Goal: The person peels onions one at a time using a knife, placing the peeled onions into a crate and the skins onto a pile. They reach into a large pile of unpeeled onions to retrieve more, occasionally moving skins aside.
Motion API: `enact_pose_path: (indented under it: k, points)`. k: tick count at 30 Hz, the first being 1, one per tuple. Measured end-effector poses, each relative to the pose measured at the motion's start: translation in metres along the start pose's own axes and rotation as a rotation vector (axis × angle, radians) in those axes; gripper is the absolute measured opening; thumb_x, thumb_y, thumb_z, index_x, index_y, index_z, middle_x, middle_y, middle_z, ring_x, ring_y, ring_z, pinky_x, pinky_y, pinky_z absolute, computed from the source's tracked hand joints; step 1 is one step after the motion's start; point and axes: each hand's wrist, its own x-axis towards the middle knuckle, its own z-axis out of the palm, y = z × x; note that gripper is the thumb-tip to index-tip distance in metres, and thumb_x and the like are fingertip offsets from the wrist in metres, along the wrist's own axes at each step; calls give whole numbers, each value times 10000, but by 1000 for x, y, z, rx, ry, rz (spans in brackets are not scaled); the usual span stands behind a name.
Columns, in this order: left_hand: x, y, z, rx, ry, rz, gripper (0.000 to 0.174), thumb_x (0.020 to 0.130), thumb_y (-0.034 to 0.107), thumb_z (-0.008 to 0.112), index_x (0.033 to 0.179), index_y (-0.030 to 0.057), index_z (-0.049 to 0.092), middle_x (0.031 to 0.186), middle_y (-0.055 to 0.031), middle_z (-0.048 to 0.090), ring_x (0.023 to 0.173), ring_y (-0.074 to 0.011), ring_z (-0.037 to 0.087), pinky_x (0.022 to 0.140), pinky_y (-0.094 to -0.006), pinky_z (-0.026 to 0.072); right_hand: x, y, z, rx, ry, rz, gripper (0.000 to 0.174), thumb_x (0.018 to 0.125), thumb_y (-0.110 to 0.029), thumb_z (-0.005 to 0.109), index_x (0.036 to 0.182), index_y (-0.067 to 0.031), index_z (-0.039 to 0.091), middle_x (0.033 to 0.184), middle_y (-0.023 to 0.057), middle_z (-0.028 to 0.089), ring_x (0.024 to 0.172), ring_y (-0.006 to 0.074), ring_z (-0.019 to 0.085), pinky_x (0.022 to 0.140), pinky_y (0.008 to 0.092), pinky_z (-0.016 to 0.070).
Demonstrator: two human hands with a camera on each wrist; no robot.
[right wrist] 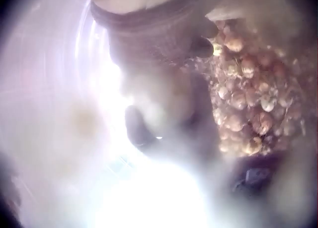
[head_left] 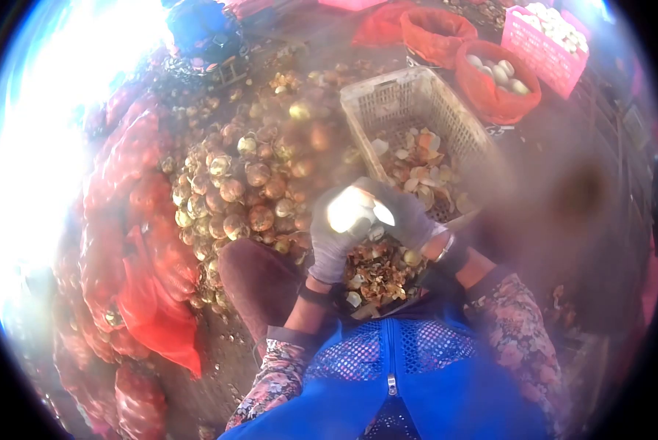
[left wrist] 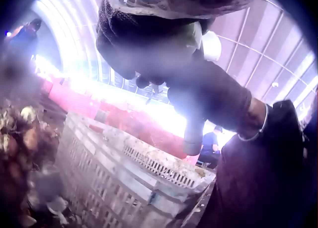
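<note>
In the head view, my gloved left hand holds a white peeled onion in front of my lap. My gloved right hand is close against the onion's right side, where a bright white flap stands out. From the left wrist, the left hand appears at the top and the right hand reaches in below it. A grey cylindrical handle sticks down from the right hand's grip; its working end is hidden. Glare blurs the right hand in the right wrist view.
Unpeeled onions are heaped to the front left, beside red net sacks. Ahead stands a plastic crate with peels inside. Behind it are a red-lined basket of white onions and a pink box. Skins lie below my hands.
</note>
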Motion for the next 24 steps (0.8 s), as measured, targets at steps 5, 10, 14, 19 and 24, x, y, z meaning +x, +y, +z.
enact_pose_path:
  k: [5, 10, 14, 19, 24]
  points:
    - [0, -3, 7, 164, 61, 152, 742, 731, 169, 850, 1346, 8, 468, 1190, -112, 612, 1084, -206, 607, 921, -347, 539, -1, 9, 9, 187, 19, 34, 510, 913, -199, 629, 1404, -115, 522, 1396, 123, 562, 1268, 293, 557, 1063, 392, 443]
    - [1, -1, -1, 32, 10, 41, 736, 727, 177, 851, 1341, 17, 478, 1240, -121, 589, 1104, -211, 598, 930, -350, 534, 0, 12, 7, 251, 37, -22, 511, 908, -202, 621, 1393, -82, 515, 1327, 131, 599, 1190, 299, 603, 1011, 388, 481]
    - [-3, 2, 1, 152, -85, 198, 773, 711, 224, 859, 1351, 17, 479, 1263, -126, 580, 1113, -217, 592, 954, -356, 517, 7, 17, -5, 137, -72, 196, 503, 876, -166, 628, 1351, -37, 522, 1075, 126, 653, 866, 269, 674, 749, 373, 547]
    - [1, 15, 3, -206, -89, -82, 831, 712, 354, 854, 1371, 24, 471, 1235, -116, 590, 1106, -215, 592, 944, -356, 518, 8, -19, -38, 404, -175, 393, 497, 891, -176, 644, 1357, -38, 539, 988, 86, 666, 763, 189, 673, 665, 338, 553]
    - [2, 18, 0, -158, -61, -93, 821, 707, 368, 850, 1360, 26, 488, 1223, -120, 594, 1077, -213, 605, 928, -346, 522, 5, -26, -43, 626, -236, 543, 477, 925, -199, 648, 1366, -48, 549, 945, 54, 673, 766, 136, 649, 703, 294, 539]
